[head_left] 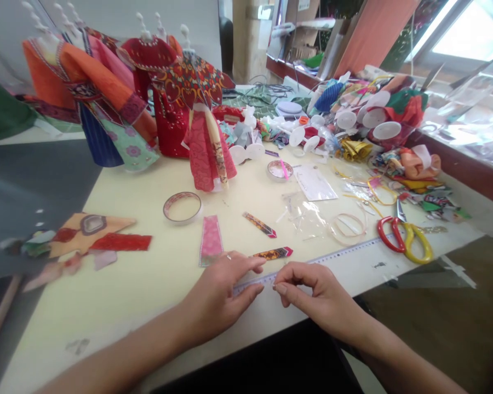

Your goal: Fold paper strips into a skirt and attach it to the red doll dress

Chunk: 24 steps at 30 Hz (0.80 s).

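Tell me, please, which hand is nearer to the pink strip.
Left. The left hand is right by the near end of the pink strip; the right hand is farther off, to the right of the strip and closer to the person.

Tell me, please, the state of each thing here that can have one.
Left hand, open
Right hand, pinched; contents unclear
Pink strip, lying flat
Patterned strips, lying flat
Ruler, flat, partly hidden
Scissors, seemingly shut
Large tape roll, lying flat
Dressed figures, upright

Two pointed strips [259, 224], two tape rolls [183, 196], one long ruler [337, 255]
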{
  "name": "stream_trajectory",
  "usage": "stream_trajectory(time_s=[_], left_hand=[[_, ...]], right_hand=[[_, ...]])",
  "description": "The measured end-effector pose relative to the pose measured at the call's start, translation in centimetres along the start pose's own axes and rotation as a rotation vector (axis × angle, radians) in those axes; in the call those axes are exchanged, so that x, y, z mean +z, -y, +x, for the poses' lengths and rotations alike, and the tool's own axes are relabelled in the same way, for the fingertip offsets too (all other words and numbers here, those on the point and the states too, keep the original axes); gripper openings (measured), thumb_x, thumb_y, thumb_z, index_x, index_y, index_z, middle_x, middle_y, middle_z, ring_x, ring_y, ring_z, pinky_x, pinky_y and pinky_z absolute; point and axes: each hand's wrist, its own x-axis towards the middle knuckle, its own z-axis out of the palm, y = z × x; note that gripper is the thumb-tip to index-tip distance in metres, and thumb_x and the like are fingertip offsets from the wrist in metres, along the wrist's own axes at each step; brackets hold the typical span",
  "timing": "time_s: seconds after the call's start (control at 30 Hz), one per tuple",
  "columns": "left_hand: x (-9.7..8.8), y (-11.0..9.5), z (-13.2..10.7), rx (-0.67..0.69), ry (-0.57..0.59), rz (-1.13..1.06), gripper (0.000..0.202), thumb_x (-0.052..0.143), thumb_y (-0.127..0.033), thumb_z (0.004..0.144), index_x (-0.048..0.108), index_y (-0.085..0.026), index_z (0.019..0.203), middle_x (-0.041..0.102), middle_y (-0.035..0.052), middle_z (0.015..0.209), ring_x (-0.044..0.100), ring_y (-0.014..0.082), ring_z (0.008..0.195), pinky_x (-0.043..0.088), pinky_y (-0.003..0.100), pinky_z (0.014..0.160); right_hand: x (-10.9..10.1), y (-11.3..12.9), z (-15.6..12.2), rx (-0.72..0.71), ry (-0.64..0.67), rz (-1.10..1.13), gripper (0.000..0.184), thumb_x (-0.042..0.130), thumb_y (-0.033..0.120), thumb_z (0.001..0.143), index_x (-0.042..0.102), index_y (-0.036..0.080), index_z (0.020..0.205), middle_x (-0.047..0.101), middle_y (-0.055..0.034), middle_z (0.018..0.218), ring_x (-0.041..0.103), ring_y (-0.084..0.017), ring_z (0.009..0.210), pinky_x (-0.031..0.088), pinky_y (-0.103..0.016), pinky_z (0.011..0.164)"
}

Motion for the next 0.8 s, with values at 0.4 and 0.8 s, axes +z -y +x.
stream_trajectory(time_s=[0.4, 0.8], left_hand=[[0.7, -1.0, -0.4, -0.101, 0.013, -0.242, 0.036, 0.057, -0.019, 0.083, 0.051, -0.025, 0.118, 0.061, -0.0019, 0.082, 0.058, 0.0103, 0.073, 0.047, 0.021, 0.062], [0.7, -0.9, -0.2, 0.041, -0.065, 0.027, 0.022, 0.057, -0.019, 0.083, 0.062, -0.023, 0.104, 0.063, -0.0030, 0.070, 0.055, 0.0119, 0.067, 0.044, 0.030, 0.072]], right_hand=[[1.0, 1.0, 0.3, -0.089, -0.013, -0.092, 0.019, 0.052, 0.020, 0.086, 0.059, 0.017, 0.069, 0.053, 0.0040, 0.059, 0.048, -0.008, 0.057, 0.037, -0.019, 0.056], [1.1, 0.3, 0.5, -0.044, -0.026, -0.077, 0.021, 0.052, 0.023, 0.085, 0.057, 0.016, 0.066, 0.054, 0.0034, 0.059, 0.049, -0.008, 0.057, 0.037, -0.019, 0.056]])
